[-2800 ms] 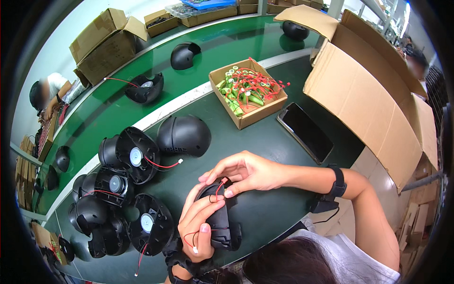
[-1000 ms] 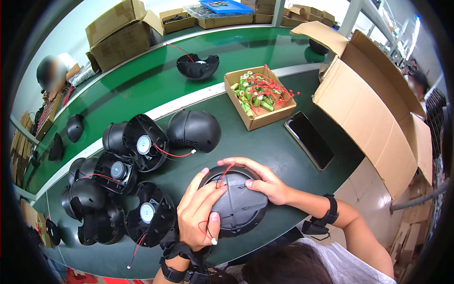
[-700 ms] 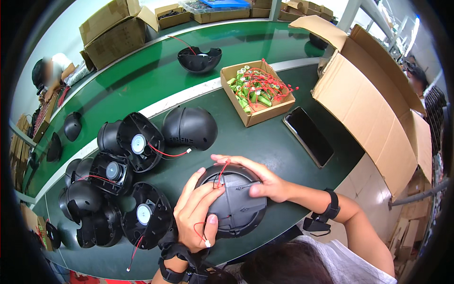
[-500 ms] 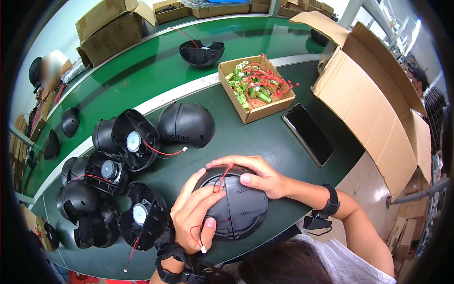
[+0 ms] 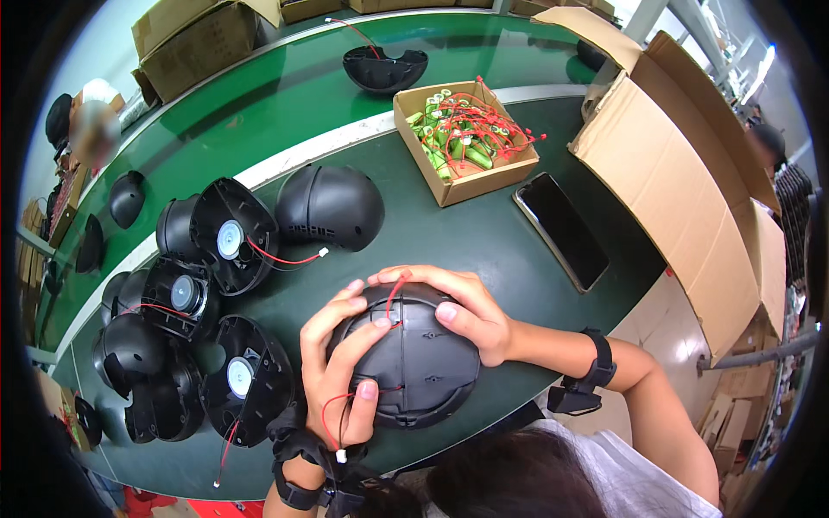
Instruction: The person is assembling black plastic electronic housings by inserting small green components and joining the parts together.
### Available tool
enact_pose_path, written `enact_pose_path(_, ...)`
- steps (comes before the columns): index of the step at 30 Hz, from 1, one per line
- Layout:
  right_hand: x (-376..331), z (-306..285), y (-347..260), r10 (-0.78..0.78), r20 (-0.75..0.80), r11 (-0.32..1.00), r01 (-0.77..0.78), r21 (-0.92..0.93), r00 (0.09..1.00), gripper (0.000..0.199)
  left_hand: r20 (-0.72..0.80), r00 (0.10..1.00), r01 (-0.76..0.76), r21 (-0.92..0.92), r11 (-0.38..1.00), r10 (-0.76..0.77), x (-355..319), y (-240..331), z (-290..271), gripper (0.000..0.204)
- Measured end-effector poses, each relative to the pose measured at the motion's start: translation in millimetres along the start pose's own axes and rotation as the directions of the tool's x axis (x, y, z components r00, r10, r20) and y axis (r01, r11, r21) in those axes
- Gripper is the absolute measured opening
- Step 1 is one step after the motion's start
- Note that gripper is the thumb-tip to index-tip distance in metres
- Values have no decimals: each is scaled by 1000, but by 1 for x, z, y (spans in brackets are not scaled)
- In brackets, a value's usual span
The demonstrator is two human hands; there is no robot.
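Observation:
Both my hands hold a round black plastic housing (image 5: pixel 429 369) against the near edge of the dark green table. My left hand (image 5: pixel 332 358) wraps its left side, thumb low on it and a fingertip by a red wire (image 5: pixel 393 298) that comes out near the top. Around the far right rim curls my right hand (image 5: pixel 473 312), its thumb pressing on the upper face. A second thin wire (image 5: pixel 332 401), red and dark with a white connector, hangs out beside my left thumb. The underside of the housing is hidden.
Several black half-shells with round speakers (image 5: pixel 240 377) crowd the left. A closed black shell (image 5: pixel 332 207) lies beyond my hands. An open carton (image 5: pixel 449 192) holds green wired cells; a phone (image 5: pixel 563 231) and a large cardboard box (image 5: pixel 665 198) stand right. A half-shell (image 5: pixel 384 73) sits on the green belt (image 5: pixel 285 104).
My left fingers have spread, and one fingertip has moved up the housing to the red wire. The half-shell on the belt has travelled right. The whole view has shifted slightly.

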State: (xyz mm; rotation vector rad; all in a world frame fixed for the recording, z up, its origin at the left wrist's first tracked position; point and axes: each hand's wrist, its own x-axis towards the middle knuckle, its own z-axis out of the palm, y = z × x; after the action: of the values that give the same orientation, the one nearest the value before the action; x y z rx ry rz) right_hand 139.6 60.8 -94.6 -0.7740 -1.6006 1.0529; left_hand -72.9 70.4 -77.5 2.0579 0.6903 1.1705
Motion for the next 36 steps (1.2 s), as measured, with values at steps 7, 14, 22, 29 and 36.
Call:
enact_pose_path(7, 1, -2, 8, -6, -27, 1000, 6, -12, 1000, 47, 123, 992, -42, 14, 999, 40, 10, 4, -6, 41)
enact_pose_path(14, 3, -5, -1, 40, 11, 998, -40, 41, 999, 48, 226, 967, -130, 51, 990, 115, 13, 6, -12, 36)
enact_pose_path(22, 2, -9, 3, -24, 61, 1000, 24, 2, 998, 51, 130, 991, 38, 59, 998, -45, 7, 11, -6, 49)
enact_pose_path(29, 0, 3, 4, 84, 41, 902, -93, 420, 996, 50, 96, 994, 48, 42, 998, -51, 7, 13, -1, 51)
enact_pose_path(36, 2, -11, -3, 96, 59, 973, -106, 203, 994, 49, -49, 987, -146, 87, 985, 151, -1, -9, 7, 46)
